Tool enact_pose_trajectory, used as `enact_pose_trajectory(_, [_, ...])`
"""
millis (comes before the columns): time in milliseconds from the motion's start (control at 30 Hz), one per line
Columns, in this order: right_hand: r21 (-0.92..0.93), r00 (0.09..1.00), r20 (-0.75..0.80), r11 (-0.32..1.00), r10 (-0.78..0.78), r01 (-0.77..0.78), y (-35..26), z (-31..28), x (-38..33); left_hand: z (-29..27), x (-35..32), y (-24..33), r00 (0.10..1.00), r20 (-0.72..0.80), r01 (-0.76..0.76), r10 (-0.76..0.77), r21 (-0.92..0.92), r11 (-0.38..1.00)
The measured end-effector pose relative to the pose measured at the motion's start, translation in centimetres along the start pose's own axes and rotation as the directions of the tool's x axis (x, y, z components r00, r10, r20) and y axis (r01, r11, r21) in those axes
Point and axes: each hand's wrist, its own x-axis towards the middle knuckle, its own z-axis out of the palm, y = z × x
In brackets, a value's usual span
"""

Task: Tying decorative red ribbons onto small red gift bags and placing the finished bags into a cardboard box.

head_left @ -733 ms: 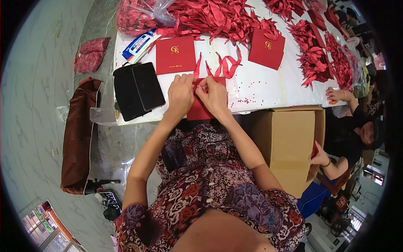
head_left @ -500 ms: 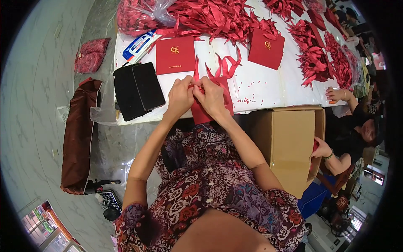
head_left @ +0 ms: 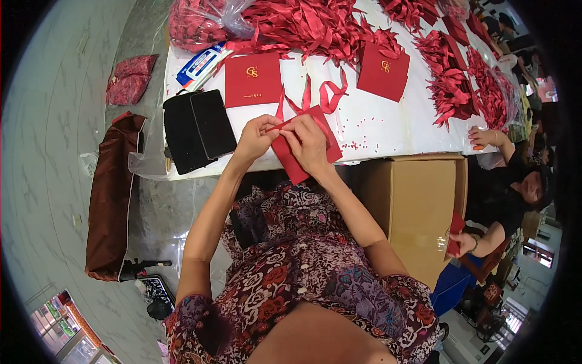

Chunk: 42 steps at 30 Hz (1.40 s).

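left hand (head_left: 257, 137) pinching red card (head_left: 293, 165) near its upper edge | right hand (head_left: 307, 143) pinching just beside | satin ribbon (head_left: 307, 91) beyond card | best: steady card, ribbon untwisted

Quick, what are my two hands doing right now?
Left hand: closed, pinching the red piece at its edge.
Right hand: closed on the same piece, close beside the left.
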Motion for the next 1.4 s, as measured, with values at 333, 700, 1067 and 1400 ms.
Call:
enact_pose_trajectory(333, [0.173, 0.891, 0.258, 0.889, 0.374, -0.424, -1.3, -2.4, 1.7, 0.8, -0.7, 1.4, 0.944, -0.057, -0.197, 0.325, 0.694, 0.692])
enact_pose_trajectory(700, [0.017, 0.702, 0.599, 0.87, 0.386, -0.493, 2.0, -4.8, 5.1, 3.4, -2.2, 4.0, 0.747, 0.124, -0.462, 0.654, 0.803, 0.376])
enact_pose_trajectory(1067, [-0.028, 0.807, 0.213, 0.829, 0.551, -0.559, 4.2, -2.5, 5.7, 3.6, -1.7, 4.0, 0.813, 0.063, -0.389, 0.579, 0.798, 0.46])
enact_pose_trajectory(1400, [-0.179, 0.775, 0.246, 0.814, 0.581, -0.553, 4.0, -5.8, 4.9, 1.4, -0.4, 1.7, 0.908, -0.053, -0.205, 0.416, 0.809, 0.551])
